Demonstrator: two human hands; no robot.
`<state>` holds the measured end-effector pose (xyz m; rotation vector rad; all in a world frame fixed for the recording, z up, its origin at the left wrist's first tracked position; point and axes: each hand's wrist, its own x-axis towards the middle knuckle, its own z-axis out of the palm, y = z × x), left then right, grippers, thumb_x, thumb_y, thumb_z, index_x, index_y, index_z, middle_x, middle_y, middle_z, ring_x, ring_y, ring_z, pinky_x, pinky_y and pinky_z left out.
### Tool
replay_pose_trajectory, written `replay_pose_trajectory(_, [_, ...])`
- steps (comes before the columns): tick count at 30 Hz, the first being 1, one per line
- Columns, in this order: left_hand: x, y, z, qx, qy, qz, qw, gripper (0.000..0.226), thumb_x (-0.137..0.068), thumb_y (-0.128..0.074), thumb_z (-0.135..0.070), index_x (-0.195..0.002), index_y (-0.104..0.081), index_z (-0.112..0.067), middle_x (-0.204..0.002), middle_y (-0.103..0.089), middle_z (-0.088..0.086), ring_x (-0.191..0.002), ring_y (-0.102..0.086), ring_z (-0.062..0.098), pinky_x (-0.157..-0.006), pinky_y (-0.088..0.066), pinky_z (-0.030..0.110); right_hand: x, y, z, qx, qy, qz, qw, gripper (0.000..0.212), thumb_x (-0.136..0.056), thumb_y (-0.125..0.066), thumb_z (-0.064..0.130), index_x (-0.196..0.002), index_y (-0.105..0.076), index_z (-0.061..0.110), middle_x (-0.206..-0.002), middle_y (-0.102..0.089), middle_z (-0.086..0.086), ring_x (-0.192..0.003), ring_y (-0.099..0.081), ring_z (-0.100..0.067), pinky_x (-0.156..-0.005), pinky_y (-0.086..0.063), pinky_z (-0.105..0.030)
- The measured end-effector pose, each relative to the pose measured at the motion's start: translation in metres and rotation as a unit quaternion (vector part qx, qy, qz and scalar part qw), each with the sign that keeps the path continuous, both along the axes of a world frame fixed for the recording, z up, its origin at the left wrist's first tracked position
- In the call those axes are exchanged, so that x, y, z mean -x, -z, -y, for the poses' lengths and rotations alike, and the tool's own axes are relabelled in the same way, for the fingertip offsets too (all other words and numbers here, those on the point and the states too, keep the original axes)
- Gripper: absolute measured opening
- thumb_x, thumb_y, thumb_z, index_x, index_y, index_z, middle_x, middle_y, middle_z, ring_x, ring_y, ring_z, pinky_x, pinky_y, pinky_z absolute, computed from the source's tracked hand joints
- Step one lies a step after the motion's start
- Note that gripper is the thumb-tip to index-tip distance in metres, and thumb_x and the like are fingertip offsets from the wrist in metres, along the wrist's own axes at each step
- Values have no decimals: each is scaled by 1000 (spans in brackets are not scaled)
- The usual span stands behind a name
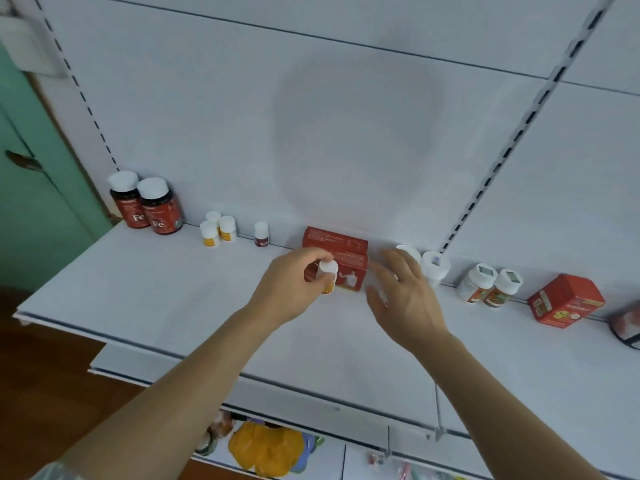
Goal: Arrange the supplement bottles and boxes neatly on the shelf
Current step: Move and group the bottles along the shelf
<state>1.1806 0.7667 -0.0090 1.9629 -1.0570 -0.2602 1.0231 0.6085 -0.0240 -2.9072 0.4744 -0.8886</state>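
Bottle [327, 275] pinched in left hand [294, 289]; right hand [405, 292] spread beside.

A green door [38, 202] with a dark handle [22, 160] fills the left edge of the frame, brown wooden floor [45, 368] lies at lower left, and an orange packet [265, 448] sits at bottom centre.

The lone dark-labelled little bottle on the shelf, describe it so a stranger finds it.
Start at the two big Fe bottles at the white shelf's left end. Move right past three yellow-labelled small bottles. The lone small bottle stands next, alone with a maroon label.
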Motion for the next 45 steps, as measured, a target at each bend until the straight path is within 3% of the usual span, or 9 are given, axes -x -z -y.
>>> replay_pose_trajectory(8, [-65,5,-60,-23,-103,41,994,27,-87,-68,-24,-114,-65,-26,-101,-62,-18,-87,-59,-1,-79,-48,16,-82,4,-48,-18,-69,6,997,33,-88,-59,23,-116,-64,6,-128,-56,-16,-125,-46,-38,-94,-48,-51])
replay_pose_trajectory(12, [-101,16,-84,-66,-124,74,987,29,-86,-67,-23,-115,-63,-25,-106,-59,-13,-86,-57,5,-82,-53,33,-114,14,-75,-13,-86,-23,996,37,-85,-67,22,-117,-63,5,-128,-56,-21,-126,-46,-42,-97,-48,-53])
replay_pose_trajectory(15, [-131,19,-87,-91,-107,97,985,32,-87,-65,-25,-118,-63,-24,-113,-60,-7,-92,-58,13,-82,-53,38,-138,15,-89,-8,-81,-24,996,40,-83,-71,21,-118,-64,4,-126,-58,-20,-126,-47,-40,-97,-49,-51])
replay_pose_trajectory(19, [-169,23,-77,-109,-52,160,980,29,-89,-61,-27,-117,-65,-21,-118,-61,-5,-104,-56,17,-81,-47,30,-168,18,-103,-21,-52,-37,998,44,-86,-65,24,-126,-60,6,-130,-54,-16,-130,-43,-36,-98,-48,-50])
replay_pose_trajectory(22, [-192,29,-72,-87,-7,223,971,21,-85,-66,-24,-104,-70,-17,-106,-67,-2,-106,-54,24,-81,-41,27,-185,21,-113,-35,-23,-59,997,46,-89,-59,29,-131,-57,9,-135,-51,-12,-134,-38,-33,-99,-47,-48])
replay_pose_trajectory(28, [-221,47,-72,-25,18,266,964,13,-78,-73,-18,-91,-72,-13,-91,-70,0,-99,-59,27,-83,-51,39,-199,24,-129,-49,29,-65,996,47,-91,-56,31,-133,-55,10,-137,-49,-13,-136,-36,-33,-102,-45,-48])
replay_pose_trajectory(40, [-240,65,-65,-59,30,300,952,20,-75,-66,-13,-95,-69,-15,-99,-64,3,-108,-56,29,-88,-48,42,-208,31,-123,-54,85,-80,992,46,-89,-63,27,-131,-56,9,-135,-50,-18,-135,-38,-37,-101,-46,-52])
replay_pose_trajectory(45, [-241,66,-66,-68,37,275,958,21,-74,-65,-13,-95,-67,-17,-103,-61,2,-110,-55,29,-88,-48,44,-208,31,-124,-44,107,-105,988,50,-87,-66,28,-132,-55,9,-140,-48,-19,-139,-35,-38,-104,-43,-53])
